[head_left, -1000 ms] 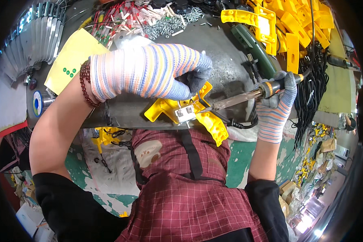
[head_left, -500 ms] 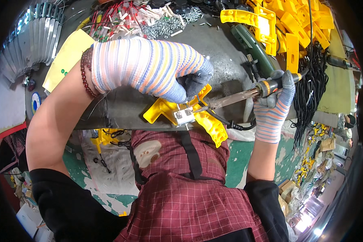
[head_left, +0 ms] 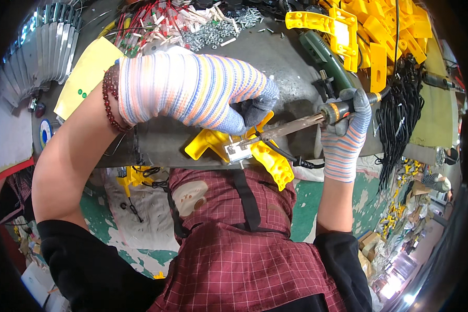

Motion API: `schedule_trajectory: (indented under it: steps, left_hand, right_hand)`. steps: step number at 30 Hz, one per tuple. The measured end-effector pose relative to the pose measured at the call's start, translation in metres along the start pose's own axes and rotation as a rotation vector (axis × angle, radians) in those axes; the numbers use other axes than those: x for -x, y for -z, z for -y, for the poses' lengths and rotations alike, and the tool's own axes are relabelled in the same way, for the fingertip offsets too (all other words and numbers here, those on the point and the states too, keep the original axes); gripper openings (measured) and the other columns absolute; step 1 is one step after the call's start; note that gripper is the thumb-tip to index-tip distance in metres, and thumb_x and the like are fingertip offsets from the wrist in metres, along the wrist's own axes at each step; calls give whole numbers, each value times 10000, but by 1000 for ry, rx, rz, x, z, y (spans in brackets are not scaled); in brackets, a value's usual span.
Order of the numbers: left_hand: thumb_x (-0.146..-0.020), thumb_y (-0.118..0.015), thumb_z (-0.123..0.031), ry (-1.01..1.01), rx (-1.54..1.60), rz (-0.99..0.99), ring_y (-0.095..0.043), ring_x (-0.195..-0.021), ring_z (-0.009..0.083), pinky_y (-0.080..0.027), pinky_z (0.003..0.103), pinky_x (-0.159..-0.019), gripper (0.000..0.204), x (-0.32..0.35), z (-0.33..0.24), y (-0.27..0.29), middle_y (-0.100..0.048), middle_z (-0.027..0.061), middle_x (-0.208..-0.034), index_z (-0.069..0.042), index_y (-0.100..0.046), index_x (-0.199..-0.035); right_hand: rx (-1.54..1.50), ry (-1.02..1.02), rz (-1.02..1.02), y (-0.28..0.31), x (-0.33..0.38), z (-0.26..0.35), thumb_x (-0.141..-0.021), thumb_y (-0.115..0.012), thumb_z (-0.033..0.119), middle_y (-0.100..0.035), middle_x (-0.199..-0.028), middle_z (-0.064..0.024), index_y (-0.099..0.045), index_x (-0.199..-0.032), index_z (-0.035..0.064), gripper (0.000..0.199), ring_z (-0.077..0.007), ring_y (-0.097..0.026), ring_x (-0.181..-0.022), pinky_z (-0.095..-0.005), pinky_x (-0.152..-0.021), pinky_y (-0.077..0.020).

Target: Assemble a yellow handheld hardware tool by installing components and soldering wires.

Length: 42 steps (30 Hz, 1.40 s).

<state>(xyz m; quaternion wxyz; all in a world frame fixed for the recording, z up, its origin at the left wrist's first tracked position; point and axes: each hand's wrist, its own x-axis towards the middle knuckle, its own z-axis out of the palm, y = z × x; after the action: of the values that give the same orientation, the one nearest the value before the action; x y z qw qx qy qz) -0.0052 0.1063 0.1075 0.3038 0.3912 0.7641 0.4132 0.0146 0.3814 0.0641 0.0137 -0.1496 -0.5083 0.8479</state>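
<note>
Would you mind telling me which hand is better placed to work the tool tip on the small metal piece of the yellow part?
Right. The right hand grips the soldering iron, whose tip already rests at the metal piece. The left hand is busy pinning the yellow part against the table edge.

i see bare grey table (head_left: 291, 57) only in a strip between my left hand (head_left: 192, 91) and the green tool (head_left: 325, 54). beyond it, loose nuts and screws (head_left: 213, 31) and red-tipped wires (head_left: 151, 28) crowd the far edge. yellow plastic parts (head_left: 369, 31) and black cables (head_left: 400, 114) block the right; metal plates (head_left: 36, 52) close the left.
</note>
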Motion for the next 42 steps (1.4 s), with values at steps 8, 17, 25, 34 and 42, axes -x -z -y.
schedule_trajectory:
  steps: [8,17,25,34,42]
  left_hand:
    - [-801,-666,-176,-17,-154,-141,-636,-725,285,-492,367,-655,172,2,-5,-15,-625,98,-781,-74,-577,-906]
    - [-799,-663,-177,57,-183,-113,-622,-698,284,-479,360,-628,177,1,-16,-17,-611,95,-757,-71,-562,-899]
    - [-796,-671,-187,46,-121,-117,-607,-697,274,-468,358,-625,192,2,-11,-18,-596,93,-754,-68,-555,-892]
    - [-796,-681,-193,55,-126,-120,-607,-705,267,-466,353,-628,208,2,-11,-18,-594,96,-761,-63,-552,-894]
    - [-798,-683,-196,70,-118,-98,-610,-715,270,-472,352,-640,211,0,-14,-17,-598,98,-768,-64,-550,-895]
  right_hand:
    - [8,38,23,8,-4,-2,-894,-672,311,-629,-806,-41,-618,-951,98,227,-179,-620,-741,-337,-696,-526]
    - [-7,14,59,4,-5,-1,-905,-650,308,-596,-817,-42,-601,-931,91,224,-178,-597,-736,-336,-711,-513]
    - [-40,-12,35,0,-6,-1,-906,-648,306,-599,-809,-42,-610,-922,70,240,-177,-597,-699,-324,-686,-516]
    - [-18,-26,22,-2,-6,0,-897,-658,287,-553,-689,-29,-620,-894,55,235,-152,-548,-625,-310,-676,-507]
    - [-2,-23,62,0,-6,-1,-896,-661,284,-581,-782,-33,-613,-921,63,228,-171,-590,-678,-324,-710,-520]
